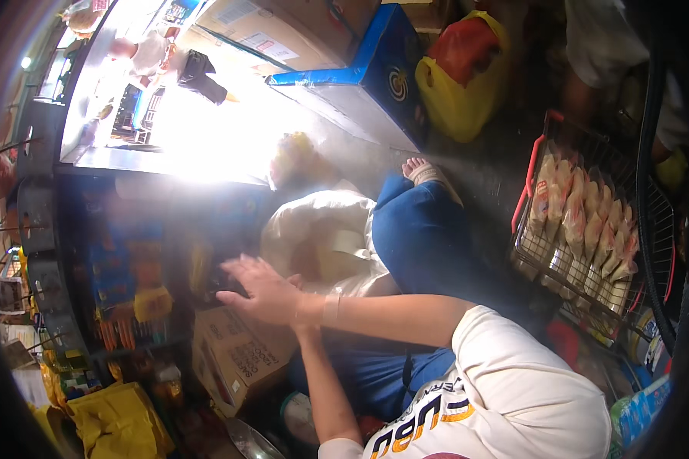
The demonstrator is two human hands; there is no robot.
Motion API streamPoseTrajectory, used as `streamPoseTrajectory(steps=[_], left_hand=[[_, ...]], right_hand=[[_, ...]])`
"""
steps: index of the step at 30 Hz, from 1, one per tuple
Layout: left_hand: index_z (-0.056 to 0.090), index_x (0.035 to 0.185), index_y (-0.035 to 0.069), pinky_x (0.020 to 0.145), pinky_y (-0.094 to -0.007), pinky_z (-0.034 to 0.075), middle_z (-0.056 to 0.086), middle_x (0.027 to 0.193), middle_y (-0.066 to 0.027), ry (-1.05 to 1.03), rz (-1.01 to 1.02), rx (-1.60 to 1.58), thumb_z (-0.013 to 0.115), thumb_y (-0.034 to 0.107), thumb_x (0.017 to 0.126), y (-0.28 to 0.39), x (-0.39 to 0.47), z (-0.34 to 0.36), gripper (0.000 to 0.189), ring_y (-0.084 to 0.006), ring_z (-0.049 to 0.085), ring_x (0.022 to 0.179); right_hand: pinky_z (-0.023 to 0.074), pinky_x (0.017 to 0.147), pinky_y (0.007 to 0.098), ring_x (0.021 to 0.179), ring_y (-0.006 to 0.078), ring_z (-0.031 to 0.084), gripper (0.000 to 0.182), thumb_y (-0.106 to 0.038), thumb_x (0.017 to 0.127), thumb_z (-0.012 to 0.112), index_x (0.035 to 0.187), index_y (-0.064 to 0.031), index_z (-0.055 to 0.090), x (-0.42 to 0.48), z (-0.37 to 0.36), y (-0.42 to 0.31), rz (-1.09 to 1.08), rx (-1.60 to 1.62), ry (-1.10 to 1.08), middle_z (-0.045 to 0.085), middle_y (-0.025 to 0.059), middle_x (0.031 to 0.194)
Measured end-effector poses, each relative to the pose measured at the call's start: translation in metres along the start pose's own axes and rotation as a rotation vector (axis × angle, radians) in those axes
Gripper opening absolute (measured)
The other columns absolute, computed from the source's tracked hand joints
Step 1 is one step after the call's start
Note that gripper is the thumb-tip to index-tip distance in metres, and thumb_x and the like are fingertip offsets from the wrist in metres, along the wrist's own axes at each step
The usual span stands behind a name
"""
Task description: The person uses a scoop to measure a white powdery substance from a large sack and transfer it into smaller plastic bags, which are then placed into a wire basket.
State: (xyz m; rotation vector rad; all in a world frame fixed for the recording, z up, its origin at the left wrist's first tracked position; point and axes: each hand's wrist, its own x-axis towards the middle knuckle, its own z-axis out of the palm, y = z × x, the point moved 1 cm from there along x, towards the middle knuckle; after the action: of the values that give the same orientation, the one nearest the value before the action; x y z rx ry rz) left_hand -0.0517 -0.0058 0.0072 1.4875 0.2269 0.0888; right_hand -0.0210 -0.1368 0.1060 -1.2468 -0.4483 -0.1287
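Observation:
My right hand [261, 290] is slightly blurred, with its fingers apart and nothing seen in it. It crosses in front of my left hand [295, 280], which it mostly hides; only a fingertip and the wrist side of the left show. Whether the two palms touch cannot be told. Just beyond the hands lies a pale, creased bundle [321, 235], perhaps a bag, against my jeans [422, 229]. Below the hands stands a printed cardboard box [241, 353]. Dim shelving on the left holds small packets, among them a yellow one [153, 304].
A wire basket [522, 201] with red handles holds several bagged goods at right. A blue-and-white carton [373, 86] bears a brown cardboard box [293, 34]. Beside them is a yellow bag [453, 109]. Yellow plastic [117, 421] lies lower left. Another person [606, 46] is upper right. Glare hides the upper middle.

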Motion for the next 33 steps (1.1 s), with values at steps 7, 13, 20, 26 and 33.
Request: streamPoseTrajectory(steps=[7, 13, 20, 26, 33], left_hand=[[0.038, 0.136, 0.004, 0.106, -0.0436, 0.029, 0.045, 0.136, -0.0114, -0.180, 0.530, -0.302, 0.033, 0.040, 0.097, 0.210, -0.055, 0.028, 0.053, -0.0256, 0.045, 0.122], [0.043, 0.132, -0.001, 0.110, -0.0370, 0.021, 0.040, 0.139, -0.0151, 0.264, 0.282, 0.911, 0.041, 0.019, 0.096, 0.095, -0.145, -0.019, 0.041, -0.0266, 0.033, 0.131], [0.018, 0.144, 0.005, 0.110, -0.0380, 0.020, 0.022, 0.149, -0.0144, 0.169, -0.384, 1.057, 0.037, 0.028, 0.098, -0.052, -0.269, -0.100, 0.055, -0.0267, 0.027, 0.134], [0.028, 0.138, 0.002, 0.105, -0.0389, 0.027, 0.031, 0.142, -0.0157, 0.346, 0.083, 0.457, 0.038, 0.038, 0.095, 0.066, -0.226, -0.082, 0.056, -0.0281, 0.036, 0.125], [0.040, 0.131, 0.000, 0.100, -0.0398, 0.035, 0.041, 0.135, -0.0173, 0.423, -0.096, 0.647, 0.039, 0.051, 0.092, 0.047, -0.243, -0.054, 0.064, -0.0297, 0.048, 0.115]], right_hand=[[-0.0002, 0.105, 0.0671, 0.135, 0.0420, 0.020, 0.062, -0.048, 0.090, 0.040, 0.137, -0.0072, 0.037, -0.024, -0.031, 0.040, 0.598, -1.342, -0.668, 0.030, 0.0180, 0.144], [0.0194, 0.108, 0.0525, 0.123, 0.0308, 0.045, 0.048, -0.043, 0.087, 0.050, 0.115, -0.0049, 0.059, -0.028, -0.145, 0.011, 0.399, -0.826, -0.082, 0.054, 0.0148, 0.124], [0.0215, 0.108, 0.0487, 0.130, 0.0456, 0.026, 0.081, -0.065, 0.087, 0.034, 0.133, 0.0010, 0.039, -0.100, -0.221, 0.040, 1.104, -0.932, 0.183, 0.028, 0.0281, 0.142], [0.0461, 0.075, 0.0305, 0.081, 0.0219, 0.062, 0.066, -0.058, 0.091, 0.040, 0.101, 0.0016, 0.066, -0.069, -0.192, -0.060, 0.487, -0.238, -0.224, 0.065, 0.0190, 0.084], [0.0230, 0.107, 0.0526, 0.124, 0.0300, 0.043, 0.043, -0.030, 0.090, 0.053, 0.130, -0.0154, 0.049, -0.066, -0.194, -0.061, 0.199, -1.046, 0.029, 0.051, 0.0115, 0.130]])
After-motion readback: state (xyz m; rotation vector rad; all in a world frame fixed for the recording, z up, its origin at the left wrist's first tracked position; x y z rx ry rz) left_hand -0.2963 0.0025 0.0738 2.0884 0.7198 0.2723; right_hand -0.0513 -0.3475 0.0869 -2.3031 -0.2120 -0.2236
